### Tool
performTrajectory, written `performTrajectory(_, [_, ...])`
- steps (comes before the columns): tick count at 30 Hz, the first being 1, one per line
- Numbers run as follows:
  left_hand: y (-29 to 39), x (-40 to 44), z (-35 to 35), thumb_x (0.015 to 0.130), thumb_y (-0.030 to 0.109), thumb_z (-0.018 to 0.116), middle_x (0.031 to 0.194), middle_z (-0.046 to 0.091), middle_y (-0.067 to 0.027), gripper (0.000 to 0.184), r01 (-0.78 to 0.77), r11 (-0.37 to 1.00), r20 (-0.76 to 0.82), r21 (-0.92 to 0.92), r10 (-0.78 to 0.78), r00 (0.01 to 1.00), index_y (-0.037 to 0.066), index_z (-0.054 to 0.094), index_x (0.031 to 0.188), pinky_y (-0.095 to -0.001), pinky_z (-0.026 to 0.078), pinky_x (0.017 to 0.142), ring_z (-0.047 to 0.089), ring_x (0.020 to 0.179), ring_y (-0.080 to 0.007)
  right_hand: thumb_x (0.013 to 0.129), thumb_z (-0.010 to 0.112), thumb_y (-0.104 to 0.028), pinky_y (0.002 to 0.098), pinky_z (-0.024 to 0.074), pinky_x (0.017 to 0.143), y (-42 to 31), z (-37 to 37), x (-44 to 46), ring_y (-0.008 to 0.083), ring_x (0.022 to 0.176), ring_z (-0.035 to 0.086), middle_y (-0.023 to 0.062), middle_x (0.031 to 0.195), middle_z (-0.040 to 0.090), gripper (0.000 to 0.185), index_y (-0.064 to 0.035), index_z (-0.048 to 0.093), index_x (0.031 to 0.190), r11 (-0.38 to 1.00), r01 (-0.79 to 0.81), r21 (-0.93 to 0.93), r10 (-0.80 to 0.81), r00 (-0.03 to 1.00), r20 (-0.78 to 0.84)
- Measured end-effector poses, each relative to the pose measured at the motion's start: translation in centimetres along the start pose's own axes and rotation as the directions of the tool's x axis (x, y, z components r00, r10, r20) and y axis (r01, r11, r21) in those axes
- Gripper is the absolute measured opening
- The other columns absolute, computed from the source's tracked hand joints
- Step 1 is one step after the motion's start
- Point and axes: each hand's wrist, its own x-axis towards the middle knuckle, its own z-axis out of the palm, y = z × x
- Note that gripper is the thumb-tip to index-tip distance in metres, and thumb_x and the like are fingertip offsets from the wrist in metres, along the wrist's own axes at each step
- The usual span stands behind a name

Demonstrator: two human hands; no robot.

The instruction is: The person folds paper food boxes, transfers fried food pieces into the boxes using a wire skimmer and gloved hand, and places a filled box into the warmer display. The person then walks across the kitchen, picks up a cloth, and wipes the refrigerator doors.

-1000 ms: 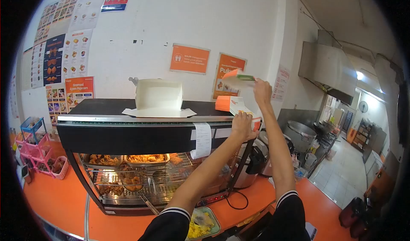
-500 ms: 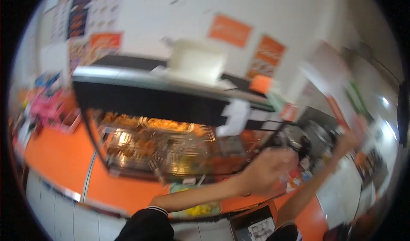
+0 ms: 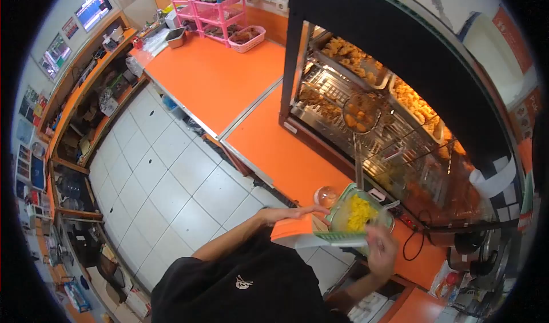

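My left hand (image 3: 284,215) is closed on the edge of an orange and white paper food box (image 3: 296,229), held in front of my body. Just beyond the box, a green plastic basket (image 3: 343,201) on the counter holds yellow shredded food (image 3: 361,211). My right hand (image 3: 382,250), blurred by motion, is beside the basket with curled fingers; what it grips is unclear. A clear round container (image 3: 325,196) stands left of the basket. A long-handled wire strainer (image 3: 361,114) lies in the display case, holding fried pieces.
The lit display case (image 3: 291,88) holds trays of fried food (image 3: 414,102). Pink baskets (image 3: 247,38) stand at the counter's far end. The orange counter (image 3: 214,74) runs along a tiled floor (image 3: 166,174). Wooden shelves (image 3: 94,120) line the left side. A black cable (image 3: 413,246) lies near the case.
My view has swung left and down. My right hand has come down from the raised orange and white items at far right to the basket. The box is now in my left hand.
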Motion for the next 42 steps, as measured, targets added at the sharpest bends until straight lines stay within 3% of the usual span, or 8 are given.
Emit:
performTrajectory(6, [-0.1,-5.9,-2.0,0.073,0.041,0.071,0.135,0.041,-0.0136,0.095,-0.096,0.952,-0.089,-0.290,0.073,0.993,-0.002,0.021,0.142,-0.0263,0.039,0.100,0.047,0.120,-0.0165,0.074,0.067,0.002,0.0372,0.0445,0.073,-2.7,9.3,6.9,0.0278,0.084,0.057,0.0113,0.087,0.059,0.034,-0.0055,0.063,0.107,0.963,0.227,-0.143,-0.195,0.959,0.207])
performTrajectory(9, [0.6,-9.4,-5.5,0.073,0.042,0.072,0.130,0.045,-0.0125,0.089,-0.158,0.955,-0.220,-0.251,0.103,0.970,0.000,0.027,0.138,-0.0281,0.040,0.098,0.048,0.118,-0.0165,0.075,0.068,0.001,0.0379,0.0434,0.079,-4.0,15.3,7.6,0.0293,0.097,0.053,0.0134,0.101,0.055,0.040,-0.0061,0.059,0.113,0.882,0.152,-0.445,-0.200,0.978,-0.062])
performTrajectory(11, [1.9,-11.1,-8.1,0.078,0.042,0.068,0.124,0.048,-0.0100,0.073,-0.256,0.966,-0.482,-0.043,0.205,0.852,0.004,0.036,0.130,-0.0298,0.042,0.096,0.050,0.114,-0.0162,0.075,0.070,-0.002,0.0382,0.0439,0.081,-3.5,19.4,7.3,0.0313,0.102,0.050,0.0151,0.108,0.052,0.040,-0.0045,0.057,0.112,0.966,0.105,-0.238,-0.168,0.950,-0.262])
performTrajectory(16, [6.8,-15.7,-14.8,0.085,0.040,0.062,0.114,0.050,-0.0048,0.057,-0.334,0.941,-0.666,0.053,0.283,0.691,0.008,0.036,0.126,-0.0303,0.041,0.094,0.050,0.108,-0.0152,0.087,0.063,-0.016,0.0308,0.0466,0.073,-2.3,32.9,9.3,0.0189,0.082,0.057,0.0125,0.093,0.059,0.028,0.0028,0.055,0.106,0.889,-0.325,0.321,0.231,0.926,0.298])
performTrajectory(20, [10.7,-19.4,-20.6,0.087,0.034,0.061,0.114,0.050,-0.0043,0.053,-0.308,0.944,-0.647,0.119,0.309,0.697,0.008,0.037,0.126,-0.0292,0.041,0.093,0.049,0.108,-0.0145,0.096,0.050,-0.016,0.0236,0.0434,0.075,-1.3,40.8,11.8,0.0062,0.085,0.051,0.0019,0.092,0.057,0.025,0.0046,0.055,0.109,0.807,-0.459,0.372,0.261,0.842,0.473])
performTrajectory(31, [15.0,-24.4,-26.8,0.089,0.030,0.058,0.109,0.053,-0.0038,0.043,-0.275,0.960,-0.619,0.047,0.244,0.747,0.005,0.045,0.121,-0.0284,0.044,0.089,0.052,0.103,-0.0131,0.098,0.045,-0.026,0.0212,0.0410,0.074,-2.3,49.5,15.7,0.0039,0.083,0.050,-0.0033,0.091,0.057,0.032,0.0012,0.061,0.104,0.308,-0.731,0.610,0.454,0.676,0.581])
performTrajectory(38, [15.6,-25.2,-29.8,0.089,0.034,0.057,0.118,0.052,-0.0054,0.050,-0.275,0.961,-0.605,0.021,0.231,0.762,0.005,0.043,0.127,-0.0321,0.040,0.096,0.050,0.111,-0.0166,0.098,0.045,-0.026,0.0206,0.0380,0.074,-2.7,51.6,16.4,0.0041,0.079,0.047,-0.0044,0.085,0.056,0.032,-0.0002,0.062,0.092,0.374,-0.655,0.656,0.582,0.717,0.384])
performTrajectory(42, [16.0,-25.6,-30.1,0.088,0.040,0.056,0.123,0.051,-0.0075,0.056,-0.244,0.970,-0.661,0.010,0.190,0.726,0.005,0.043,0.129,-0.0339,0.039,0.098,0.049,0.116,-0.0190,0.098,0.045,-0.025,0.0229,0.0374,0.067,-3.8,51.0,17.2,0.0061,0.075,0.044,-0.0029,0.077,0.052,0.032,0.0003,0.056,0.082,0.650,-0.534,0.542,0.564,0.816,0.127])
